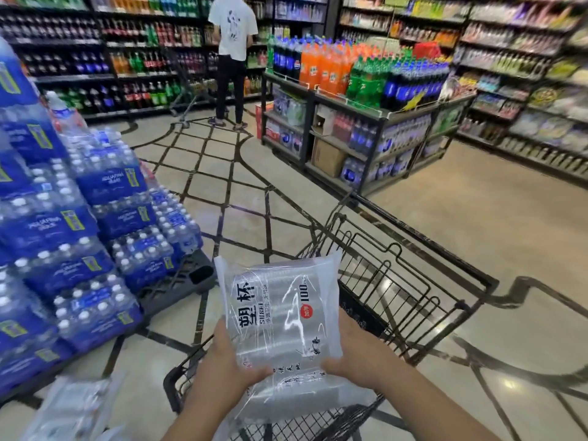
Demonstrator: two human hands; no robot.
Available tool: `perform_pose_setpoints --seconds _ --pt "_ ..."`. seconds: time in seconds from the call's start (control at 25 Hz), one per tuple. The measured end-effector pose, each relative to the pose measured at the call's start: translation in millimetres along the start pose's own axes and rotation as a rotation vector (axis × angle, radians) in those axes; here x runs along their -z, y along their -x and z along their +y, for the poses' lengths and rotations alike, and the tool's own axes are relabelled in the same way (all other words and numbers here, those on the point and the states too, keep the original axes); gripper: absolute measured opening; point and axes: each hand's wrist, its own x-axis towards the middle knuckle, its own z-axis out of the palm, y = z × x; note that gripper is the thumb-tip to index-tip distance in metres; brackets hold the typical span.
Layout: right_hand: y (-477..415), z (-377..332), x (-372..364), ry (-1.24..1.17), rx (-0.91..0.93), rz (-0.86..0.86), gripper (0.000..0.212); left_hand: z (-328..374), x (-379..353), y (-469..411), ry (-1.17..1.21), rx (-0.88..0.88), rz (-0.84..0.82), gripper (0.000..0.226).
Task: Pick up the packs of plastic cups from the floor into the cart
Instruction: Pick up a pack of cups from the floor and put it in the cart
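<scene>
Pack (280,313) is gripped by left hand (222,367) at 7 o'clock and right hand (359,354) at 5 o'clock, over cart (445,251).

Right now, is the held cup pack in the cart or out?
Out, not set down: the left hand and right hand hold the cup pack by its lower corners, raised over the cart basket.

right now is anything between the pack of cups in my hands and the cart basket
Nothing visible. The left hand and right hand hold the pack of cups right over the cart, whose open top lies directly below it.
</scene>
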Motion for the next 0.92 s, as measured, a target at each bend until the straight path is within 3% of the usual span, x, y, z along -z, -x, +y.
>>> perform_pose_setpoints --seconds 0.16,0.4,0.52,0.92 --pt "-34.2 26.8 4.4 -0.005 -0.022 -0.063 0.1 8.2 -23.9 -19.3 0.029 0.048 0.005 0.13" --pt "-117.5 98.7 15.6 0.052 0.005 -0.223 0.115 37.8 -92.5 -61.0 0.052 0.209 0.057 0.14" --pt "-157.7 136.4 18.4 0.108 0.032 -0.289 0.11 52.4 -131.7 -81.0 0.077 0.285 0.09 0.135" --pt "-283.8 227.4 -51.8 0.204 -0.035 -0.469 0.107 -10.0 -269.1 -153.6 0.208 0.644 0.147 0.12"
